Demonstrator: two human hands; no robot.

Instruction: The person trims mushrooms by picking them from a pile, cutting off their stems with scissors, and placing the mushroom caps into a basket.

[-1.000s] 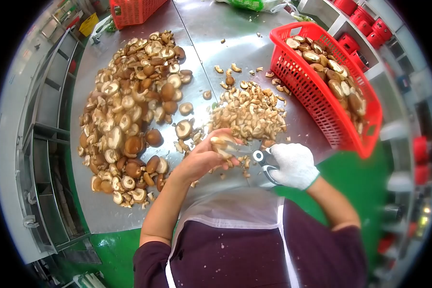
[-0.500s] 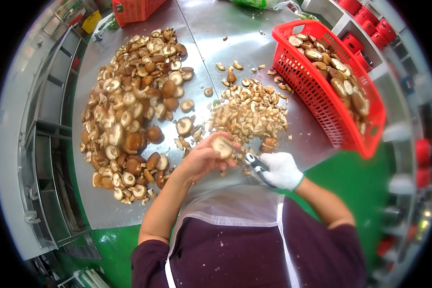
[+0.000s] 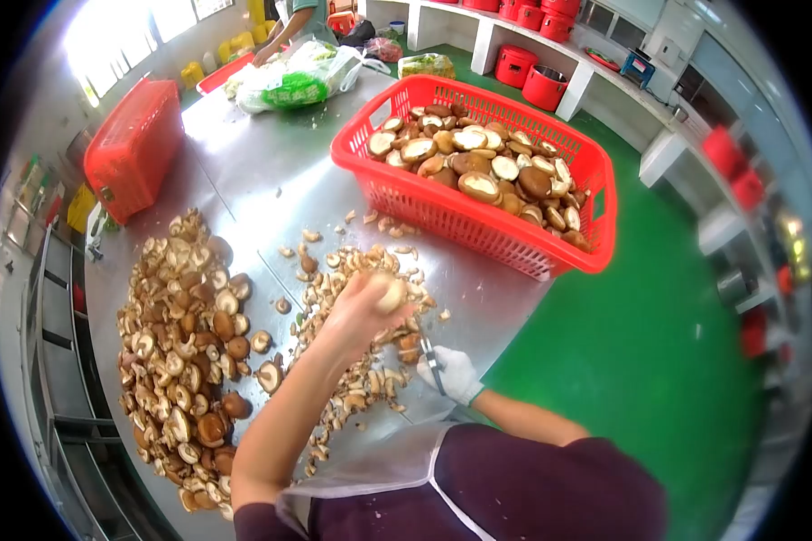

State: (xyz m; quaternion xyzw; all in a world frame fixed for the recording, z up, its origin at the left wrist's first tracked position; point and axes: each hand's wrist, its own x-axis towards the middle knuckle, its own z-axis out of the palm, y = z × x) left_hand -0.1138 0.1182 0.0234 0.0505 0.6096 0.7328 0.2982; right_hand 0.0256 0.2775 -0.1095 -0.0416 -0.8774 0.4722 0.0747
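Observation:
My left hand, bare and blurred by motion, has its fingers around a pale shiitake mushroom cap. It is above a heap of cut mushroom stems, on the side toward the red basket. In a white glove, my right hand grips a slim hand tool with a black-and-white handle. Its exact kind is unclear; its tip points away from me. A brown mushroom lies just beyond that tool. To the left spreads a large pile of whole shiitake mushrooms.
A red basket full of mushroom caps stands at the table's right edge. Another red basket is at the far left. Bagged greens lie at the back, where another person's arm reaches in. Red pots stand beyond.
My view has swung up and right, showing more of the basket of caps. My left hand has moved away from the tool with the cap, over the stems. The tool stays in my right hand.

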